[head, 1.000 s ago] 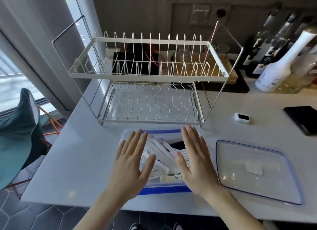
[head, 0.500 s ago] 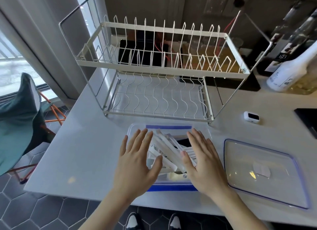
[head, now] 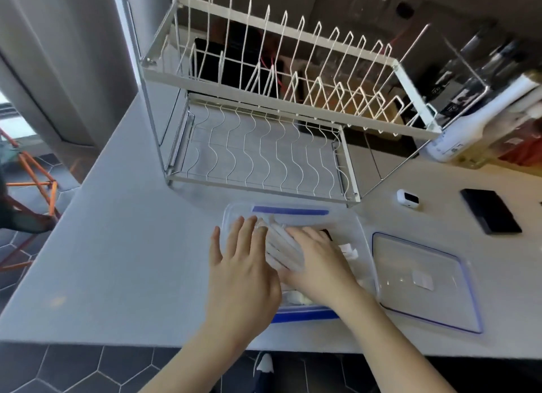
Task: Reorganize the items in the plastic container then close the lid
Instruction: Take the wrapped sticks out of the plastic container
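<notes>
While both hands are lying flat over the open plastic container (head: 346, 216), the long white wrapped sticks (head: 283, 247) inside are sitting loose in a slanted bundle, and they are looking light, thin and a little slippery in their wrappers; pressing and sliding them with flat fingers is likely suiting them better than pinching single ones. The left hand (head: 240, 272) is resting with straight fingers on the left side of the bundle, its little finger reaching out over the container's left wall, holding nothing. The right hand (head: 318, 263) is lying with fingers extended across the sticks from the right, touching the left hand near the thumbs, also gripping nothing. The container is sitting directly under both hands on the bench (head: 123, 246), and its thin clear walls are probably flexing easily. The lid (head: 422, 281) is lying flat just to the right of the right hand, stiff-looking but light, best taken by its blue-edged rim.
</notes>
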